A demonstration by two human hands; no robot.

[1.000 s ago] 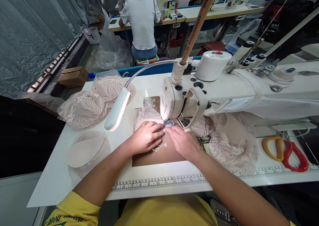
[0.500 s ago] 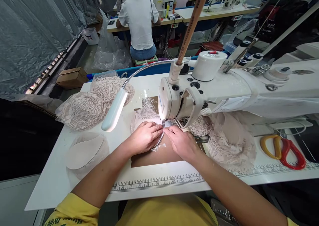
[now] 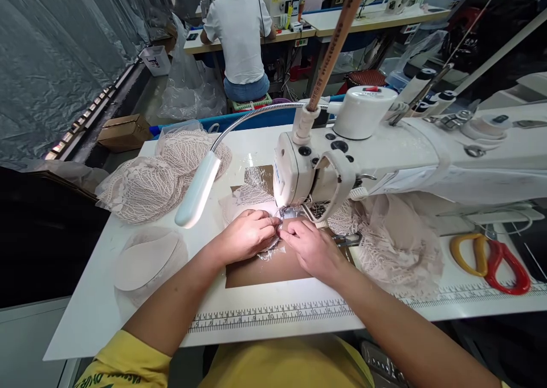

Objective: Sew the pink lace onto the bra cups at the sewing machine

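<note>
A sewing machine [image 3: 293,168] stands over a pale lace piece [image 3: 253,195], which lies partly under the machine's head. My left hand [image 3: 251,235] rests on this piece just left of the needle area, thumb and fingers pinched together on its edge. Close beside it, my right hand [image 3: 310,244] has its fingertips drawn together at the same edge, slightly in front of the presser foot. Both hands hide most of the held edge. Beneath them is a brown sheet [image 3: 252,275] with shiny clear tape on it.
Lace cups [image 3: 141,190] are piled at the left, behind a smooth pale cup piece [image 3: 147,260]. More lace [image 3: 399,245] lies right of the machine, near red and yellow scissors handles [image 3: 507,267]. A lamp [image 3: 198,190] arches overhead. A co-worker [image 3: 241,35] sits beyond.
My right hand has drawn slightly toward me from the needle, its fingers more bent. The lace piece has shifted a little left beside my left hand. The view has moved slightly.
</note>
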